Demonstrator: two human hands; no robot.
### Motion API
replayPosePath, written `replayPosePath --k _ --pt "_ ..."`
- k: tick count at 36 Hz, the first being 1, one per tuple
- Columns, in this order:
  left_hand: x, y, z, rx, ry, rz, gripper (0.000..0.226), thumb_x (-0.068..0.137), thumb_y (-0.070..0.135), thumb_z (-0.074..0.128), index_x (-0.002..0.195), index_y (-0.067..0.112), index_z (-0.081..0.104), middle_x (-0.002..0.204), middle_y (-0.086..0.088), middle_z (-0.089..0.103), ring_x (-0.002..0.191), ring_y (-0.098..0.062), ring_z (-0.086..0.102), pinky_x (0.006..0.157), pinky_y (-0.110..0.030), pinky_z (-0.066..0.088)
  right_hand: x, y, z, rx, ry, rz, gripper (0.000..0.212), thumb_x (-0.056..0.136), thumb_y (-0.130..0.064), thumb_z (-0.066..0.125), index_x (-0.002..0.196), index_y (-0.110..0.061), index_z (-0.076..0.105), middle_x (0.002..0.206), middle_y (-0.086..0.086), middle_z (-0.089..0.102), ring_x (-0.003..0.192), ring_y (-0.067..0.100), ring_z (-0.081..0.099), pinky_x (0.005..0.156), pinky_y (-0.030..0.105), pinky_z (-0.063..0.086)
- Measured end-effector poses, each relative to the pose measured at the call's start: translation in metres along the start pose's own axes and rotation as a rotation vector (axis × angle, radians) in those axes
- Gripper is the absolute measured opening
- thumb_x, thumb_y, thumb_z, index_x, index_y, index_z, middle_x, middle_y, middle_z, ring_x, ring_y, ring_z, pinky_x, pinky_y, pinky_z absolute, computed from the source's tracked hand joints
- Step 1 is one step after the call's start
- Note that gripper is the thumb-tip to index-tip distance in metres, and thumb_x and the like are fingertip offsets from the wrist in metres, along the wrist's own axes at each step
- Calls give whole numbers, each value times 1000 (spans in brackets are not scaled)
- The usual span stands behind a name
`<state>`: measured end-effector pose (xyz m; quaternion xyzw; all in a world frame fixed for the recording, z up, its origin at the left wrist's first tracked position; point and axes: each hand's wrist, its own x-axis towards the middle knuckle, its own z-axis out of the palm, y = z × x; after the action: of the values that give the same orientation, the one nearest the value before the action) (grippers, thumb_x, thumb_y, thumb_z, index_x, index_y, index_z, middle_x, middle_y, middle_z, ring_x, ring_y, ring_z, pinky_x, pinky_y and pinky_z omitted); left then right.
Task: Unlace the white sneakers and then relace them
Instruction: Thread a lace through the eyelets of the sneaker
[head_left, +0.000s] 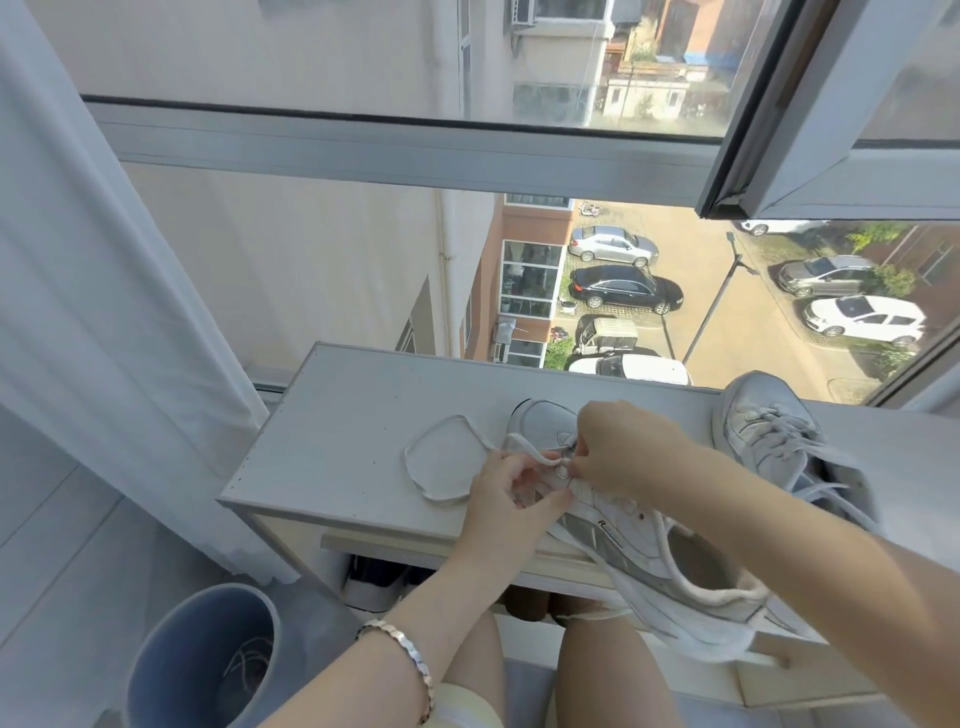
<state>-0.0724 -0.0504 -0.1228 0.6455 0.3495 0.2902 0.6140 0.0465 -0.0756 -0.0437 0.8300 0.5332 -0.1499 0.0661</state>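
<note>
We record one white sneaker (649, 551) lying on top of the white cabinet (337, 415), toe toward the cabinet's rear edge and heel overhanging its front edge. Both hands work at the front eyelets. The left hand (514, 488) has its fingers curled and pinching the lace (527, 449), and the right hand (623, 447) has its fingertips closed together on the same lace. The slack lies looped on the cabinet top, left of the shoe. A second sneaker (769, 436) — laced — rests at the cabinet's right rear. A grey bin (208, 649) stands below its front-left corner.
</note>
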Motion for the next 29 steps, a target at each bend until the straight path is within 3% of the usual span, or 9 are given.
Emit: replayPosePath --k 4,8,10,13,16,18,23,26,29 --pt "-1 -2 6 153 -8 -53 41 61 39 82 95 41 59 106 16 44 110 -7 44 86 -12 35 4 -2 1 -110 -68 11 35 92 -10 51 61 -13 35 63 0 38 50 12 34 43 22 25" --pt "-5 0 10 195 -4 -118 47 62 41 84 99 41 55 107 24 29 118 -7 30 101 -21 31 9 -1 1 -164 -127 -26 34 92 -8 50 60 -12 39 63 0 39 50 12 35 44 21 28" --pt "-6 3 13 240 -18 -141 52 62 48 82 104 38 53 109 20 23 118 -6 21 102 -21 25 10 5 -2 -123 -153 -52 30 95 -16 49 67 -9 50 64 1 45 52 13 39 48 23 31" --pt "-8 9 21 284 -70 -156 64 65 56 76 114 33 42 112 23 9 113 1 7 101 -23 19 7 18 -7 38 -141 -88 30 97 -23 45 94 -2 65 85 11 65 71 21 54 60 28 41" --pt "-7 14 31 385 -98 -146 84 63 64 72 126 30 29 127 22 4 127 -5 7 108 -27 21 4 26 -6 102 -102 -118 31 97 -26 44 101 -4 66 98 13 67 90 26 61 77 34 48" --pt "-2 13 35 415 -98 -154 96 58 68 72 130 25 26 139 18 -1 137 -13 7 114 -33 22 6 28 -5 69 -102 -128 31 98 -25 43 102 -3 65 101 14 67 94 28 61 81 35 47" --pt "1 19 44 414 -118 -172 113 38 68 54 133 15 23 140 7 11 137 -14 13 113 -32 25 12 28 -6 -107 -144 -185 30 99 -22 41 106 -2 62 105 17 65 97 31 59 76 37 47" --pt "2 20 47 395 -126 -134 106 33 66 46 124 17 25 122 10 17 127 -10 22 105 -22 28 16 28 -6 -280 -152 -236 22 96 -13 45 102 -3 63 97 14 64 76 26 56 52 28 37" --pt "3 19 47 406 -137 -100 107 33 66 47 126 17 25 123 9 19 128 -10 22 109 -27 28 15 29 -9 -395 -121 -284 17 91 -9 47 99 -4 61 86 7 55 69 22 48 44 24 29"
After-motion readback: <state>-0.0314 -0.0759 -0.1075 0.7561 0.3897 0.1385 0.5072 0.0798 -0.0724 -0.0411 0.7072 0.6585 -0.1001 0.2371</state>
